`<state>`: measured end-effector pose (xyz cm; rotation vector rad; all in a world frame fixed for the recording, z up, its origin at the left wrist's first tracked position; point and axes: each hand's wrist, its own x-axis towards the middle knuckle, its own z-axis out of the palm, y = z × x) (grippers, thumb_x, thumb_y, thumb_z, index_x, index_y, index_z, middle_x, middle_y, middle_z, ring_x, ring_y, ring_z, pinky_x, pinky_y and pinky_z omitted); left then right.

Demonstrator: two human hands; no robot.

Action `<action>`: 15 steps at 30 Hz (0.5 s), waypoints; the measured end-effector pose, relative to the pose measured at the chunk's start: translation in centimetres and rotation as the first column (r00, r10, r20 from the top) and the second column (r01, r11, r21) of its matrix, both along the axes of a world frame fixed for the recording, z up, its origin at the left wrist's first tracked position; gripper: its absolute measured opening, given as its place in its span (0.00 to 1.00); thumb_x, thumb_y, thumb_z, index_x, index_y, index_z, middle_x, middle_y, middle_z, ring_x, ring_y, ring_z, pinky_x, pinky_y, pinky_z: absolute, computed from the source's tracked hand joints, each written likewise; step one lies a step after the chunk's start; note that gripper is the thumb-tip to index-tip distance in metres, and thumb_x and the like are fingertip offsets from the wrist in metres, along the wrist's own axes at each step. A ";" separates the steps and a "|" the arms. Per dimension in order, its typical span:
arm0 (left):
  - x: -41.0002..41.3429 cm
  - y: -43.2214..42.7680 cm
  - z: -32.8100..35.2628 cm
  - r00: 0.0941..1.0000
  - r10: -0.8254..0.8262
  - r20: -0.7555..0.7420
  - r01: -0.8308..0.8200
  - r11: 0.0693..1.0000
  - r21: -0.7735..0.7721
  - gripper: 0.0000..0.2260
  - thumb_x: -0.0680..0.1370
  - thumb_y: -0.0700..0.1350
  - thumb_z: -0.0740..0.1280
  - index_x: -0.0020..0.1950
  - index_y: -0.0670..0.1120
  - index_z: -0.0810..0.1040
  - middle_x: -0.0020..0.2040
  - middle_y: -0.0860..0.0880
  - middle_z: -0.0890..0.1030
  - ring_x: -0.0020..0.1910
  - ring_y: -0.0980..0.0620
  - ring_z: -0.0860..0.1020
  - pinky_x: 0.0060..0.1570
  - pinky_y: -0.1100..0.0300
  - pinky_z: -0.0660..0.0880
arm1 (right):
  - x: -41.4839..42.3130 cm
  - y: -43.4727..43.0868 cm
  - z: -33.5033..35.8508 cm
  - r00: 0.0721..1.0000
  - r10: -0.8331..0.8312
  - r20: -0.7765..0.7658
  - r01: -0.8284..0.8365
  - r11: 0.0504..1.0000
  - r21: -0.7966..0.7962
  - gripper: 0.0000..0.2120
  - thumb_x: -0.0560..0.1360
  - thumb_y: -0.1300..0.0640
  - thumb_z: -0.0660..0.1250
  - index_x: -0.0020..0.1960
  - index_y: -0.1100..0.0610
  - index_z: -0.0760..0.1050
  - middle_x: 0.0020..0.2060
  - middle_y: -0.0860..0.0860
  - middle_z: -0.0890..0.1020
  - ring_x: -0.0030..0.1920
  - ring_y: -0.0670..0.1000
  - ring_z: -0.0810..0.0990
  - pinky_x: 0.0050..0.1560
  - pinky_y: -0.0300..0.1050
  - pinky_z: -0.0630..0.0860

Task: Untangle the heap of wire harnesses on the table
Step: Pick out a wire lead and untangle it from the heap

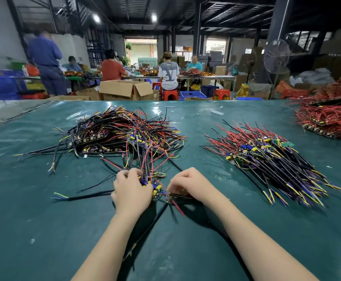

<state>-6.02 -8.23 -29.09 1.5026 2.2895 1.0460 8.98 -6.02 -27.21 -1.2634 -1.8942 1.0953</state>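
- My left hand (132, 189) is near the front middle of the green table (44, 230), fingers curled over a small harness (156, 187) with blue and yellow parts on it.
- My right hand (188, 184) is just beside it, fingers bent under, pinching the right end of the same harness where a dark strip sticks out.
- Both hands press the piece against the table; the two are close but do not touch each other.
- Red and black strands run up from between my hands into the tangled heap (123, 132), which lies farther back and a little left, wires pointing every way.
- A black cable (155, 218) trails from the harness toward me, between my forearms.
- To the right, well apart from the heap, I see a second pile (267, 159) with its wires lying roughly parallel.
- At the far right edge sits a mostly red pile (327, 120).
- Beyond the table stands an open cardboard box (125, 89).
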 end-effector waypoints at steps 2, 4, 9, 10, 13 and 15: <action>0.7 -0.2 0.8 0.922 0.020 0.387 -0.066 0.992 0.106 0.15 0.72 0.40 0.68 0.57 0.49 0.72 0.65 0.44 0.63 0.62 0.44 0.67 0.62 0.54 0.64 | 0.0 0.1 0.0 0.995 -0.082 0.049 0.083 0.997 0.001 0.07 0.74 0.61 0.63 0.45 0.57 0.80 0.32 0.49 0.78 0.26 0.43 0.71 0.30 0.34 0.69; 1.1 -0.2 1.5 0.729 0.009 0.684 -0.208 0.955 0.209 0.14 0.72 0.36 0.67 0.55 0.48 0.71 0.62 0.45 0.63 0.48 0.49 0.72 0.49 0.60 0.68 | -0.6 -0.1 0.0 0.985 -0.044 0.166 0.033 0.997 0.066 0.09 0.75 0.56 0.64 0.51 0.57 0.80 0.39 0.50 0.81 0.34 0.46 0.75 0.38 0.38 0.71; -0.2 0.2 2.1 0.236 -0.062 0.970 -0.377 0.914 0.151 0.22 0.72 0.34 0.65 0.66 0.37 0.69 0.63 0.41 0.70 0.39 0.54 0.69 0.46 0.62 0.67 | -3.1 -0.7 -0.5 0.991 0.020 0.132 -0.029 0.998 0.061 0.04 0.70 0.60 0.70 0.43 0.55 0.75 0.35 0.48 0.75 0.34 0.45 0.71 0.40 0.40 0.67; -0.3 0.2 2.2 0.182 -0.068 0.981 -0.367 0.921 0.132 0.23 0.72 0.34 0.65 0.67 0.36 0.68 0.58 0.43 0.72 0.41 0.53 0.69 0.49 0.60 0.67 | -3.1 -0.7 -0.5 0.997 -0.002 0.075 -0.001 0.999 0.045 0.09 0.69 0.63 0.71 0.39 0.54 0.72 0.33 0.47 0.73 0.32 0.43 0.69 0.38 0.38 0.67; 0.1 0.0 2.4 0.112 -0.087 0.990 -0.337 0.934 0.120 0.17 0.73 0.33 0.64 0.63 0.36 0.71 0.44 0.47 0.72 0.38 0.54 0.69 0.48 0.60 0.69 | -2.6 -0.7 -0.3 0.987 -0.057 -0.149 0.045 0.996 -0.080 0.15 0.68 0.72 0.69 0.34 0.54 0.70 0.30 0.49 0.72 0.29 0.43 0.69 0.30 0.31 0.67; 0.9 -0.2 2.6 0.057 -0.114 0.992 -0.287 0.950 0.126 0.07 0.75 0.33 0.62 0.51 0.40 0.74 0.39 0.48 0.71 0.37 0.57 0.69 0.50 0.62 0.69 | -2.1 -0.8 0.0 0.932 -0.114 -0.344 0.045 0.978 -0.204 0.15 0.68 0.76 0.64 0.34 0.57 0.69 0.29 0.51 0.71 0.26 0.45 0.70 0.29 0.34 0.67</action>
